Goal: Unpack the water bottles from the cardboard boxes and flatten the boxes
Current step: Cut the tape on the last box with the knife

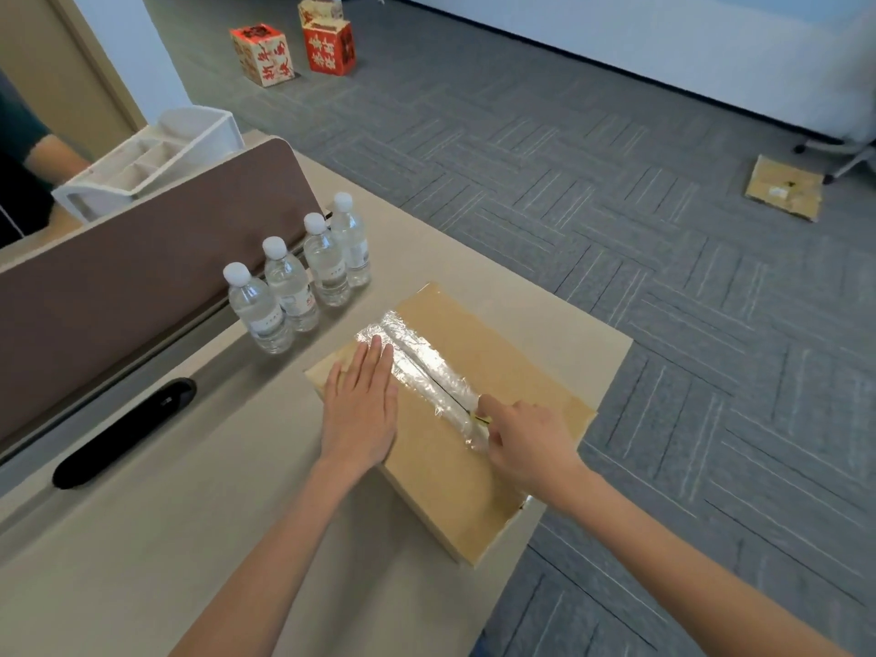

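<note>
- Presently, the cardboard box lies closed on the worktop, with its right side close to the worktop's edge. The clear tape along its top seam appears only partly slit.
- Risk one: the small tool at the seam could skid on the glossy, wrinkled tape and reach the left hand, whose fingers lie just beside the cutting line.
- Risk two: too deep a cut could puncture any bottle lying under the seam. The contents of the box are not visible.
- Risk three: an uneven push could slide the box towards the nearby worktop edge.
- Left hand: the fingers are straight and together, and the palm presses flat on the box top, left of the tape.
- Right hand: the fingers are curled and pinch the small tool at the near end of the seam. Only a yellowish tip shows, so its kind cannot be told.
- Four water bottles stand upright in a row beyond the box's left corner, clear of it.
</note>
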